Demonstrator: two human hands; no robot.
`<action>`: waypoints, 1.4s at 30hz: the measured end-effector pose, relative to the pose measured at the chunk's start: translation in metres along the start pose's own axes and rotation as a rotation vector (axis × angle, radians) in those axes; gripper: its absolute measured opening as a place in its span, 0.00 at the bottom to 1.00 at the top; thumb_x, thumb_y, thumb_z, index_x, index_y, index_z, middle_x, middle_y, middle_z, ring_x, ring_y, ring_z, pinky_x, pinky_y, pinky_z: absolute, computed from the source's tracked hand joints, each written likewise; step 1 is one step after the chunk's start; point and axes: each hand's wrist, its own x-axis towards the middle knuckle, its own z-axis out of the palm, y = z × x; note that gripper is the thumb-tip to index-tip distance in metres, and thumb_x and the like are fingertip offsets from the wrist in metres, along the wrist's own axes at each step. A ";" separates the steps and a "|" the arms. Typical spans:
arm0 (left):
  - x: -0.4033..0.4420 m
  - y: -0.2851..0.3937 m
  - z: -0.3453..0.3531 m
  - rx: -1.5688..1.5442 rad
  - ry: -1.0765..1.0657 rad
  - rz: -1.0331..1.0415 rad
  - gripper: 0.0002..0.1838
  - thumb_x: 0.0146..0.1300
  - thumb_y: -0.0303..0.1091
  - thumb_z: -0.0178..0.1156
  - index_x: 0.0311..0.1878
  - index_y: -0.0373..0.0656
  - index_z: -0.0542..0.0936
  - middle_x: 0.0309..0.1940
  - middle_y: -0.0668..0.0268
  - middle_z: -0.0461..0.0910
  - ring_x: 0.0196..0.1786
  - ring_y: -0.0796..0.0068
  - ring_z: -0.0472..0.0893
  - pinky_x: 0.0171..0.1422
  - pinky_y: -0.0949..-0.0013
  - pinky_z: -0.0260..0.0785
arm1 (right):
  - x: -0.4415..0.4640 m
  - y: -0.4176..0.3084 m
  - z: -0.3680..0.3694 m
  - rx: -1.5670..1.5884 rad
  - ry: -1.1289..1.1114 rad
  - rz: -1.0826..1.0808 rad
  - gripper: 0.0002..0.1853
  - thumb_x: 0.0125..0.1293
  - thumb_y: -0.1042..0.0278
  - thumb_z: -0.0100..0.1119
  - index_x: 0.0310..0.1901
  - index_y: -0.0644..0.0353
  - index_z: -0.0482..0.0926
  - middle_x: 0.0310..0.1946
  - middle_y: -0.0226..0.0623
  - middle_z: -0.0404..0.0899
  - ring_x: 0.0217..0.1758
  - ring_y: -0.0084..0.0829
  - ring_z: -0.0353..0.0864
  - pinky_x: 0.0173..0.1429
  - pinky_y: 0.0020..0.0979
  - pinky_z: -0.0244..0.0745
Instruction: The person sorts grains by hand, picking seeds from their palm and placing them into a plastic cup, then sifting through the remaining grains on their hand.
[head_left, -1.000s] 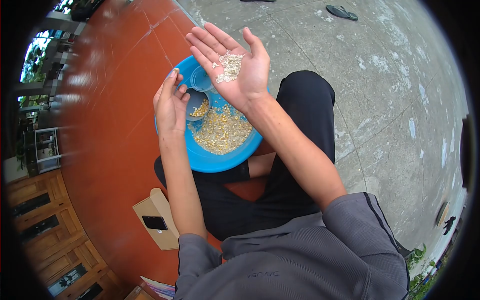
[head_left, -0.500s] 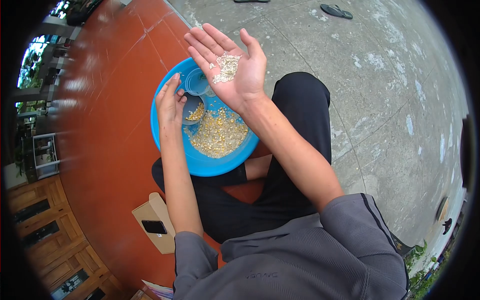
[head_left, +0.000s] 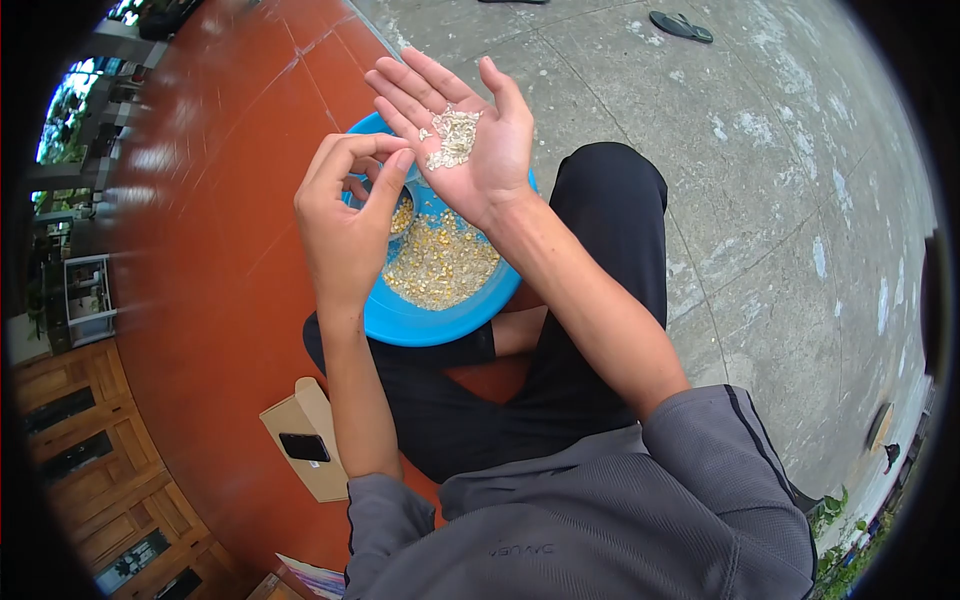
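Observation:
Palm up, my right hand (head_left: 480,150) is stretched flat with fingers extended. A small heap of pale, rice-like grains (head_left: 454,138) rests on that palm. Thumb and forefinger of my left hand (head_left: 350,200) are pinched together at the palm's edge; whatever may be between the tips is too small to make out. Below both hands is a blue basin (head_left: 430,332) with a spread of mixed yellow and pale grains (head_left: 440,265). A small container holding yellow grains (head_left: 402,216) sits in the basin, partly hidden by my left hand.
The basin stands by my crossed legs (head_left: 610,220) on red flooring (head_left: 240,230). A dark phone (head_left: 304,447) lies on a brown cardboard piece (head_left: 315,480) to the left. Grey concrete (head_left: 740,250) is at right, with a slipper (head_left: 681,27) at the top.
My left hand has risen from beside the small containers to the right palm's edge, its thumb and forefinger now pinched. My right hand stays almost still with the grains.

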 end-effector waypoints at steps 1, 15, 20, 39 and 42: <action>0.000 0.009 -0.001 0.178 -0.075 0.099 0.06 0.74 0.30 0.76 0.50 0.41 0.92 0.44 0.70 0.89 0.39 0.81 0.81 0.42 0.72 0.68 | -0.001 0.002 0.001 -0.006 -0.001 0.009 0.44 0.89 0.40 0.40 0.85 0.77 0.61 0.83 0.68 0.67 0.90 0.58 0.66 0.94 0.52 0.62; 0.004 0.019 0.007 0.349 -0.204 0.102 0.09 0.69 0.25 0.75 0.51 0.39 0.92 0.43 0.63 0.87 0.37 0.72 0.82 0.41 0.65 0.72 | -0.005 0.006 0.000 -0.058 -0.025 0.068 0.46 0.87 0.36 0.40 0.85 0.74 0.61 0.84 0.62 0.68 0.89 0.54 0.67 0.93 0.52 0.64; 0.007 0.027 0.003 0.372 -0.239 0.089 0.07 0.68 0.26 0.74 0.48 0.37 0.90 0.42 0.61 0.85 0.36 0.70 0.81 0.41 0.64 0.72 | -0.006 0.008 0.000 -0.044 -0.035 0.086 0.45 0.87 0.36 0.40 0.86 0.72 0.62 0.84 0.60 0.69 0.89 0.54 0.68 0.92 0.53 0.65; 0.006 0.028 0.004 0.394 -0.245 0.127 0.07 0.69 0.24 0.73 0.47 0.36 0.88 0.43 0.61 0.85 0.38 0.66 0.83 0.45 0.61 0.76 | -0.010 0.006 0.009 -0.007 -0.009 0.116 0.43 0.89 0.38 0.37 0.85 0.74 0.62 0.82 0.62 0.70 0.88 0.55 0.69 0.93 0.51 0.64; 0.006 0.025 0.004 0.434 -0.262 0.187 0.07 0.70 0.24 0.72 0.48 0.35 0.86 0.45 0.60 0.85 0.39 0.64 0.83 0.47 0.61 0.77 | -0.009 0.007 0.008 -0.017 -0.017 0.107 0.43 0.89 0.37 0.37 0.84 0.74 0.63 0.82 0.62 0.71 0.87 0.55 0.70 0.93 0.51 0.64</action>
